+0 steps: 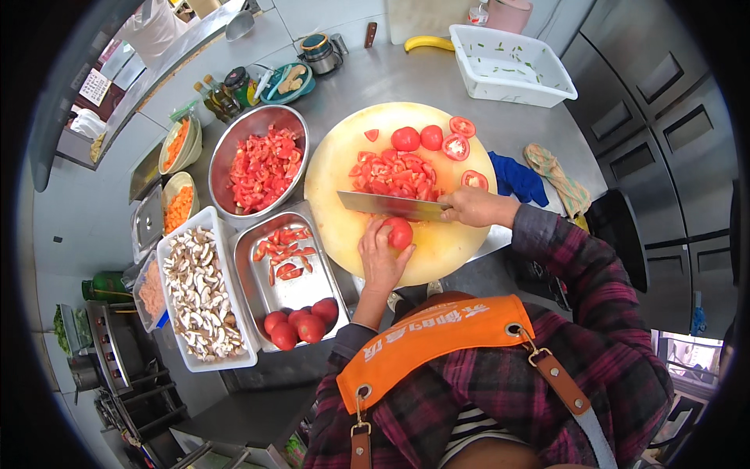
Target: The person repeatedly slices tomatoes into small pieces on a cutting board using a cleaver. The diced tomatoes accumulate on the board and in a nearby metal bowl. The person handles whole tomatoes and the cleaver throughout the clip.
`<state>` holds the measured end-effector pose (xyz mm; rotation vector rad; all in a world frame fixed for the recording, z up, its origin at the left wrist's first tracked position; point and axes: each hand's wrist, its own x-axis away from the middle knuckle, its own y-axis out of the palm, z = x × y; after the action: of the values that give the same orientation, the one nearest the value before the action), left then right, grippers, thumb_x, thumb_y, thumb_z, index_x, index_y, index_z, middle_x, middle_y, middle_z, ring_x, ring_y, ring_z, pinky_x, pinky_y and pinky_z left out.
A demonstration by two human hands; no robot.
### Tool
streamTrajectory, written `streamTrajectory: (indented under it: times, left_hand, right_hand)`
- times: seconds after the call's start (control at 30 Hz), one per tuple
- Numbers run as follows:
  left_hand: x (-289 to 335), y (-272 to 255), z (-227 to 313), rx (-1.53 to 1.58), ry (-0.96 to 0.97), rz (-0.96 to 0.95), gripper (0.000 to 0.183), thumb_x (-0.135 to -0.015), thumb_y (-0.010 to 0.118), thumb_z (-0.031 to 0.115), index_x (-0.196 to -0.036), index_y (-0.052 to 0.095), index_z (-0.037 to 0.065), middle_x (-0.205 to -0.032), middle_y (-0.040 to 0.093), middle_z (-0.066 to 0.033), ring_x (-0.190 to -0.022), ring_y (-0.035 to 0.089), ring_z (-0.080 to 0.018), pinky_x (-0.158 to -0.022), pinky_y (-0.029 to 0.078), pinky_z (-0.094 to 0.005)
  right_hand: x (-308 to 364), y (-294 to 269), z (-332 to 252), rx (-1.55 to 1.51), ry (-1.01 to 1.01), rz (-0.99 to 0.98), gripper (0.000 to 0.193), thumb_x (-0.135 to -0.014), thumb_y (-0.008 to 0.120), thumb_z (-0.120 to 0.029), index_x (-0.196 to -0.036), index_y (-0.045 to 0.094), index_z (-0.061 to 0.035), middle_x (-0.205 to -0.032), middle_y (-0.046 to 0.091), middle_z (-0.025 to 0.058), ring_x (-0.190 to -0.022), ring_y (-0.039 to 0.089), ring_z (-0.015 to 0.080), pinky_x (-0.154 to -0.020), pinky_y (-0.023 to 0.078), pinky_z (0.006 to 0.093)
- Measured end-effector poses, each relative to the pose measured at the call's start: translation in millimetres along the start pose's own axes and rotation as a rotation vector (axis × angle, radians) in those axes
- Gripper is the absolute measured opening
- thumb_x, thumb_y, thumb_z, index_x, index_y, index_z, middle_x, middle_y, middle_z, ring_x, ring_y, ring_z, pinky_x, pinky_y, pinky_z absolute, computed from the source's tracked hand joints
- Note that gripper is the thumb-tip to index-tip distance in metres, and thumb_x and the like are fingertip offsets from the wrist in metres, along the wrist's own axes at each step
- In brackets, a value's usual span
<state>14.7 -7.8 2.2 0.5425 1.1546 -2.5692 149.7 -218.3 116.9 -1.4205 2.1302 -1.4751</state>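
Note:
On a round yellowish cutting board (332,180), my right hand (480,207) grips a cleaver (391,205) by its handle, the wide blade pointing left. Just below the blade, my left hand (380,258) has its fingers round a tomato piece (399,232), cut side hidden, and holds it on the board. Beyond the blade lies a heap of chopped tomato (396,176). Several tomato halves sit past it at the board's far right, some cut side up like this half (455,147), others skin side up like this half (405,139).
Left of the board stand a steel bowl of chopped tomato (287,141), a steel tray (258,301) with whole tomatoes and scraps, and a white tub of sliced mushrooms (248,356). At the back are a banana (430,43) and a white bin (516,92). Cloths (519,176) lie right.

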Motion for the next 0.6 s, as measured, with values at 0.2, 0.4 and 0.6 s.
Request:
streamTrajectory:
  times: [0.2,0.4,0.6]
  left_hand:
    - [7.3,-15.5,-5.8,-0.057,-0.033,-0.015,0.058,-0.064,0.083,0.012,-0.112,0.052,0.005,-0.118,0.050,-0.0179,-0.108,0.050,-0.0371,-0.092,0.041,-0.0462]
    - [5.2,-15.1,-4.6,0.020,-0.008,-0.019,0.054,-0.067,0.080,0.008,-0.113,0.051,0.003,-0.111,0.052,-0.0195,-0.103,0.052,-0.0387,-0.089,0.044,-0.0459]
    - [7.9,-19.9,-6.4,0.016,0.037,-0.051,0.049,-0.070,0.077,0.007,-0.111,0.051,0.003,-0.109,0.052,-0.0195,-0.102,0.052,-0.0390,-0.087,0.046,-0.0455]
  right_hand:
    - [28.3,-22.2,-42.9,0.119,-0.042,-0.010,0.025,-0.089,0.053,-0.017,-0.106,0.059,0.0005,-0.083,0.065,0.0222,-0.078,0.065,0.0377,-0.068,0.049,0.0476]
    - [0.5,18.8,-51.4,0.194,0.048,-0.056,0.021,-0.087,0.049,-0.014,-0.101,0.059,-0.0019,-0.076,0.065,0.0203,-0.077,0.065,0.0370,-0.066,0.049,0.0485]
    - [12.5,4.0,-55.0,0.164,-0.047,-0.004,0.022,-0.088,0.048,-0.015,-0.103,0.060,-0.0025,-0.079,0.066,0.0193,-0.077,0.066,0.0365,-0.067,0.050,0.0483]
